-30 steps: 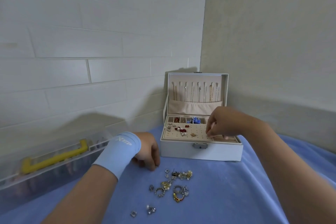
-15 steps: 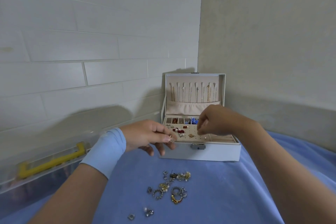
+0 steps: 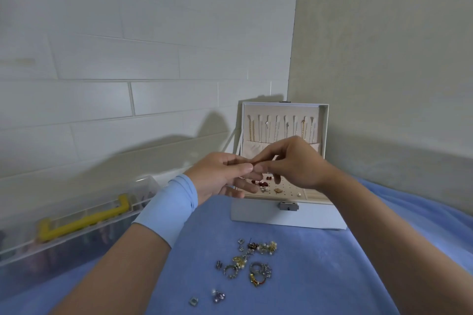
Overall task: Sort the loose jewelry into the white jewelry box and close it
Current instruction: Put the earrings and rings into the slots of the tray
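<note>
Passing a small piece, too small to identify, between pinched fingertips, the left hand and right hand are best kept above the open white jewelry box, the loose jewelry lying below both on the blue cloth.

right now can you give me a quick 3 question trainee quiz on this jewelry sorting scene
1. True or false: the white jewelry box has its lid shut.
2. Where is the loose jewelry? A) on the blue cloth in front of the box B) in the clear bin
3. Which wrist wears the light blue wristband?

Key: 1 false, it is open. 2 A. 3 left; the left hand meets the right hand fingertip to fingertip.
</note>
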Available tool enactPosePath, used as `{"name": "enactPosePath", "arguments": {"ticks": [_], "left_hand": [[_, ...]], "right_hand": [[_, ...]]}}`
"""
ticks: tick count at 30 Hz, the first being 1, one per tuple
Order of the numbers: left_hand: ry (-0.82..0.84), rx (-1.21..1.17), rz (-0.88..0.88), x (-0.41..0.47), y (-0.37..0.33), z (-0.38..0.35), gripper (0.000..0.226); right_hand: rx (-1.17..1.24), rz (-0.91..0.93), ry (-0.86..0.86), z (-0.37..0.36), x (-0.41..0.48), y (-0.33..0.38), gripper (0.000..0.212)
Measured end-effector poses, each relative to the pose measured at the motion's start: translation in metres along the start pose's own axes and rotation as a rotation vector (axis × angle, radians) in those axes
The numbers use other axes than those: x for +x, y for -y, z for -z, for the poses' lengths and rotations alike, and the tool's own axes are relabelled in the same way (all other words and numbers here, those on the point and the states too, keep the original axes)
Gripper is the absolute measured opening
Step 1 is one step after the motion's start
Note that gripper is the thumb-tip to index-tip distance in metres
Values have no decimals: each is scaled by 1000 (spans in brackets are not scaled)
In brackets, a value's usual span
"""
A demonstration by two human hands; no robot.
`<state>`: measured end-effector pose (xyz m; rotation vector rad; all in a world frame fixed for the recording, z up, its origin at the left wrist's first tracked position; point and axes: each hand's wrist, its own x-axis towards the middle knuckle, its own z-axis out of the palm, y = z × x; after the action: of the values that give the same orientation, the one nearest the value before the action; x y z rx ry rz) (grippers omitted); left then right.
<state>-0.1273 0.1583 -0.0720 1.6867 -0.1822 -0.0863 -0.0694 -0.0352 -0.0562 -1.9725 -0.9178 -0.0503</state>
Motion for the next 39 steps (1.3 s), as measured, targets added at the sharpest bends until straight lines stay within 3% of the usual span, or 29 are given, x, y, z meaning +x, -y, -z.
{"name": "enactPosePath", "arguments": {"ticks": [4, 7, 11, 16, 19, 25, 33, 39], "left_hand": [[-29, 214, 9, 1, 1, 4, 19], [-8, 466, 36, 4, 6, 7, 18], [178, 757, 82, 6, 10, 6, 13], [412, 868, 249, 4, 10, 0, 21], [481, 963, 322, 8, 19, -7, 31], [403, 942, 348, 13, 30, -10, 22], [401, 943, 352, 12, 33, -1, 19], [375, 871, 283, 8, 26, 5, 17]], "right_hand": [[-83, -134, -199, 21, 9, -13, 2], [-209, -214, -257, 38, 23, -32, 2], [-332, -257, -209, 41, 42, -53, 3], [-514, -303, -117, 34, 59, -66, 9], [-489, -287, -59, 24, 67, -71, 8], [-424, -204, -21, -9, 88, -60, 10], [-653, -226, 123, -34, 109, -58, 12], [-581, -197, 45, -30, 100, -48, 17]]}}
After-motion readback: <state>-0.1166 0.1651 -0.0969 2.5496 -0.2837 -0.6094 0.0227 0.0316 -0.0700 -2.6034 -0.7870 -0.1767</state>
